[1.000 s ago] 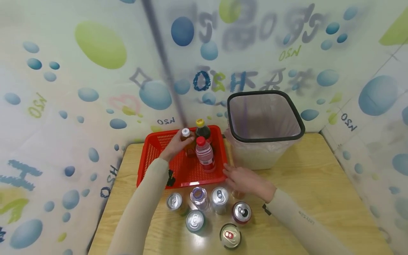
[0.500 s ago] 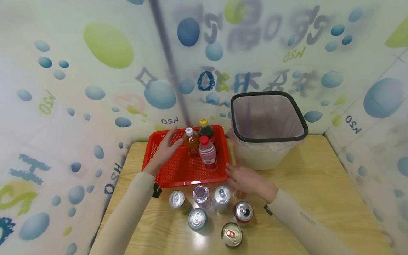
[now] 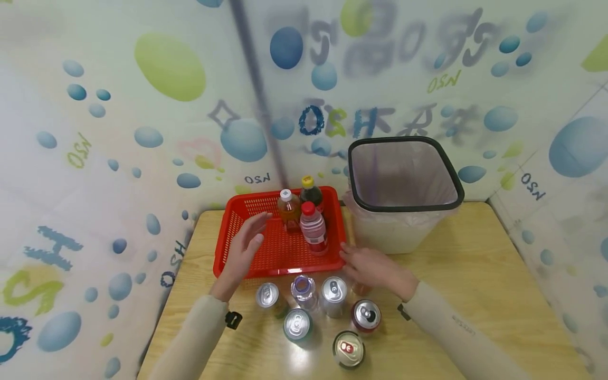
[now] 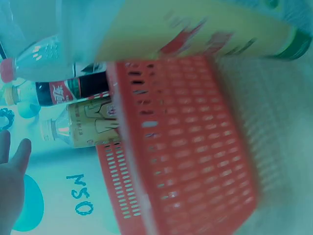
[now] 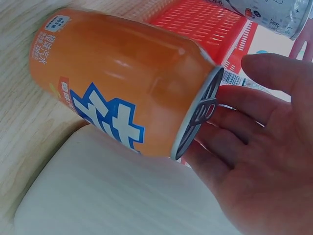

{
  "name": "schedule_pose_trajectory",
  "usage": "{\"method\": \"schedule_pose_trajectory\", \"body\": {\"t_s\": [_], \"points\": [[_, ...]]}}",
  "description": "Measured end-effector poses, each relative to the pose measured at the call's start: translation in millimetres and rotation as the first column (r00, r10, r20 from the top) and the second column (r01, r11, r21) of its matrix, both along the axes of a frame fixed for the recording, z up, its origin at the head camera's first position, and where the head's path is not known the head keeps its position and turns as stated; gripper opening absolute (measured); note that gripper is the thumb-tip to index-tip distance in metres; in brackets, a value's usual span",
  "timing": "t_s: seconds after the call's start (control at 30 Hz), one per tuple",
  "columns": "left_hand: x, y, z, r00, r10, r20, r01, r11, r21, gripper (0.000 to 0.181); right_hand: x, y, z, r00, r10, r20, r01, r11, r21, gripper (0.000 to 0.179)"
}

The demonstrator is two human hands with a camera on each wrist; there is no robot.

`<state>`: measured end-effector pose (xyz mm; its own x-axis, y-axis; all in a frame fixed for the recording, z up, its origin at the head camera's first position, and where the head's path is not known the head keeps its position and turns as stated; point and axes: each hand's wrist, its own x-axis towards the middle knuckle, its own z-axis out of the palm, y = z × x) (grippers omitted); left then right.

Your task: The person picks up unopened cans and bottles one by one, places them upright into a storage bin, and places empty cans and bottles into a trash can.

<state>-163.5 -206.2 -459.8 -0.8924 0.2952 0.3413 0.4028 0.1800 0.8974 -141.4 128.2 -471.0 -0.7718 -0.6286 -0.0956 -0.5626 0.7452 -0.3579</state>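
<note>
My left hand (image 3: 242, 252) hovers over the left front of a red plastic basket (image 3: 273, 248), fingers apart and holding nothing. Toward the basket's right side stand a white-capped bottle of amber drink (image 3: 290, 212), a yellow-capped cola bottle (image 3: 311, 196) and a clear red-capped bottle (image 3: 313, 232). At the basket's right front corner is my right hand (image 3: 375, 268), fingers loosely bent. In the right wrist view its fingers are beside the lid of an orange soda can (image 5: 122, 78); contact with can or basket is hard to tell. The hand mostly hides that can in the head view.
Several drink cans, among them a silver can (image 3: 334, 296), a green-sided can (image 3: 298, 325) and a gold-topped can (image 3: 349, 348), stand before the basket. An uncapped clear bottle (image 3: 304, 296) is among them. A lined waste bin (image 3: 399, 232) stands right of the basket, near the patterned wall.
My left hand has let go of the white-capped bottle, which stands in the basket, and has drawn back toward the left front. The right hand stays by the basket's corner.
</note>
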Motion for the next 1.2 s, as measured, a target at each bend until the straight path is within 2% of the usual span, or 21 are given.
{"method": "schedule_pose_trajectory", "body": {"t_s": [0.1,0.33,0.47,0.57,0.77,0.9,1.03,1.2], "points": [[11.0,-2.3,-7.8,0.999,-0.025,-0.032,0.026,0.999,0.032,0.048,0.1,0.2,0.0,1.000,-0.006,0.010,0.006,1.000,-0.005,0.044],[38.0,-10.6,-26.9,0.997,-0.063,-0.043,0.063,0.998,0.019,0.048,0.0,-1.0,0.7,1.000,-0.004,0.016,0.004,1.000,0.001,0.044],[48.7,-13.6,-37.7,0.994,-0.053,-0.094,0.053,0.999,-0.001,0.057,-0.2,-1.8,0.1,1.000,-0.011,0.028,0.010,1.000,0.009,0.046],[55.6,-14.9,-46.1,0.992,-0.027,-0.125,0.023,0.999,-0.037,0.068,0.0,-1.2,-0.1,0.999,-0.017,0.034,0.017,1.000,0.008,0.046],[64.7,-13.0,-64.8,0.990,-0.012,-0.139,0.003,0.998,-0.068,0.094,-0.2,0.0,-0.9,0.999,-0.024,0.037,0.024,1.000,0.007,0.046],[68.3,-10.9,-74.9,0.989,-0.012,-0.147,-0.012,0.987,-0.157,0.107,0.0,-0.2,0.0,0.999,-0.028,0.039,0.028,1.000,0.009,0.047],[72.1,-11.4,-80.1,0.988,-0.017,-0.155,-0.023,0.967,-0.254,0.114,0.7,-0.9,1.6,0.999,-0.027,0.039,0.027,1.000,0.008,0.046],[77.4,-12.7,-82.2,0.989,-0.036,-0.144,-0.009,0.954,-0.300,0.112,1.4,-1.3,1.7,0.999,-0.024,0.034,0.024,1.000,0.003,0.046]]}}
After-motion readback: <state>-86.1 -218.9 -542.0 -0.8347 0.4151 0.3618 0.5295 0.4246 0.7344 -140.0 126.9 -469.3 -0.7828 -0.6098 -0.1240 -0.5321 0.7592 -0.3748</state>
